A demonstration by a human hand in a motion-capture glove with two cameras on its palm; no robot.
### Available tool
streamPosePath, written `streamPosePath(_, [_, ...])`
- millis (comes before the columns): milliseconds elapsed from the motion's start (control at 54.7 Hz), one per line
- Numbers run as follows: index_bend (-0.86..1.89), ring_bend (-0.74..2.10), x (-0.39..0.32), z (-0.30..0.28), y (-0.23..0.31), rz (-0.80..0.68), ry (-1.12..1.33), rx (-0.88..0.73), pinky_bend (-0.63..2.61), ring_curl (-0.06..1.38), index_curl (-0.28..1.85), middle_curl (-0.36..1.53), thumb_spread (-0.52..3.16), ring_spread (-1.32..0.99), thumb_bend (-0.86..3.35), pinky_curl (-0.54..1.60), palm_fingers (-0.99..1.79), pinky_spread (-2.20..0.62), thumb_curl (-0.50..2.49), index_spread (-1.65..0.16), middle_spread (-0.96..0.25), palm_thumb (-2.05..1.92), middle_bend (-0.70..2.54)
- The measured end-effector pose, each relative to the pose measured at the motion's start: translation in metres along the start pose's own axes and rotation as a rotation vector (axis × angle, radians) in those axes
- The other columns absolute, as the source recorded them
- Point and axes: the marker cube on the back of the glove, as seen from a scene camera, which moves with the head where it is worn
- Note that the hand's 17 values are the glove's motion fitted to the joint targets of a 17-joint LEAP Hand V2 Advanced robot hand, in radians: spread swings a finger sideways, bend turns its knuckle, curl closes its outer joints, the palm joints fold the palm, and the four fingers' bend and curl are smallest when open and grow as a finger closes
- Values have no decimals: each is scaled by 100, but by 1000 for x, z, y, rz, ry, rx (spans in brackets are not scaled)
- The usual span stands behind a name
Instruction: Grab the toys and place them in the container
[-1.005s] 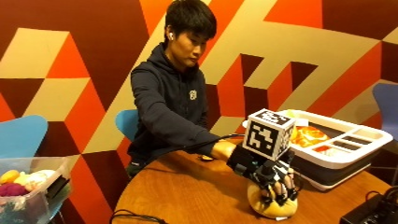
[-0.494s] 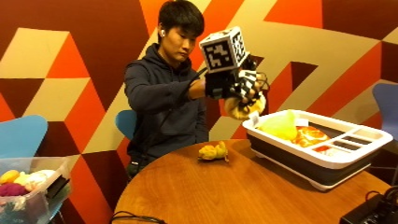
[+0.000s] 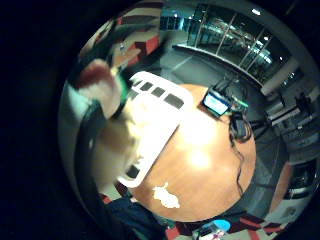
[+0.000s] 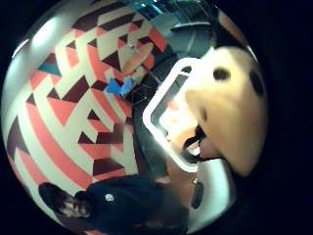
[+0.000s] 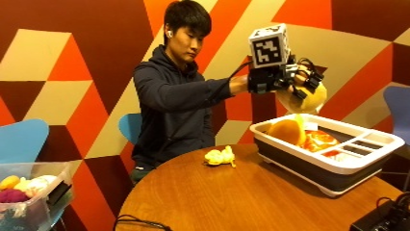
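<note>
The gloved right hand [image 5: 291,79] is raised above the near end of the white container [image 5: 339,166] and grips a round yellow plush toy [image 5: 306,98]. The same toy [image 4: 230,107] fills much of the thumb side palm view, pale yellow with dark dots, with the container's rim [image 4: 161,103] below it. Inside the container lie an orange toy [image 5: 286,131] and a reddish-orange toy [image 5: 318,139]. A small yellow toy [image 5: 220,156] lies on the round wooden table [image 5: 211,202], left of the container; the little finger side palm view shows it [image 3: 166,195] beside the container [image 3: 160,125].
A clear bin [image 5: 32,197] with soft toys stands at the lower left, off the table. A black device with cables [image 5: 384,219] sits at the table's right front edge. A blue chair [image 5: 19,139] stands at the left. A small screen [image 3: 216,102] rests on the table.
The hand went from low over the table, where it took hold of the yellow toy, up and to the right, and now holds it above the container.
</note>
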Motion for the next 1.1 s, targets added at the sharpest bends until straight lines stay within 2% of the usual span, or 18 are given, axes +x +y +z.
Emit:
streamPosePath(18, [42, 119, -3, 10, 0, -6, 30, -23, 126, 80, 108, 82, 60, -40, 8, 63, -10, -26, 103, -50, -29, 73, 77])
streamPosePath(37, [42, 117, -5, 19, 1, -14, 56, -42, 127, 80, 107, 81, 65, -38, 8, 63, -10, -24, 102, -50, -28, 71, 74])
streamPosePath(73, [34, 89, -9, 33, 2, -37, 90, -64, 127, 73, 100, 75, 74, -30, 2, 61, -44, -17, 97, -47, -21, 63, 60])
streamPosePath(110, [27, 70, -13, 42, 4, -62, 99, -75, 124, 67, 95, 70, 82, -25, -2, 57, -52, -12, 92, -45, -16, 57, 51])
streamPosePath(201, [14, 40, -14, 44, 11, -95, 67, -95, 113, 55, 84, 61, 98, -14, -4, 51, -45, -3, 81, -39, -7, 46, 32])
streamPosePath(329, [9, 20, -6, 24, 33, -77, 147, -137, 99, 46, 71, 53, 112, -6, -2, 45, -31, 3, 70, -33, -1, 40, 17])
streamPosePath(457, [8, 17, 5, 6, 86, -109, 308, -277, 88, 43, 61, 51, 121, -2, -1, 40, -18, 5, 63, -29, 2, 39, 20])
streamPosePath(530, [9, 17, 24, 0, 117, -69, 414, -324, 86, 41, 56, 50, 124, -1, -2, 39, -14, 6, 59, -28, 2, 38, 20])
streamPosePath(640, [26, 13, 51, 7, 158, -24, 476, -384, 79, 38, 57, 48, 128, 1, -2, 36, -4, 7, 54, -25, 2, 36, 17])
streamPosePath(859, [32, 16, 97, 80, 211, 72, 431, -529, 77, 33, 58, 46, 131, 2, -2, 35, -1, 7, 46, -22, 2, 32, 20])
streamPosePath(1024, [32, 16, 109, 143, 234, -5, 473, -578, 78, 31, 58, 43, 129, 3, -3, 35, -4, 6, 40, -20, 4, 23, 16])
streamPosePath(1097, [48, 13, 110, 153, 234, -68, 488, -531, 75, 28, 61, 41, 129, 3, -1, 35, 0, 6, 39, -19, 4, 24, 14])
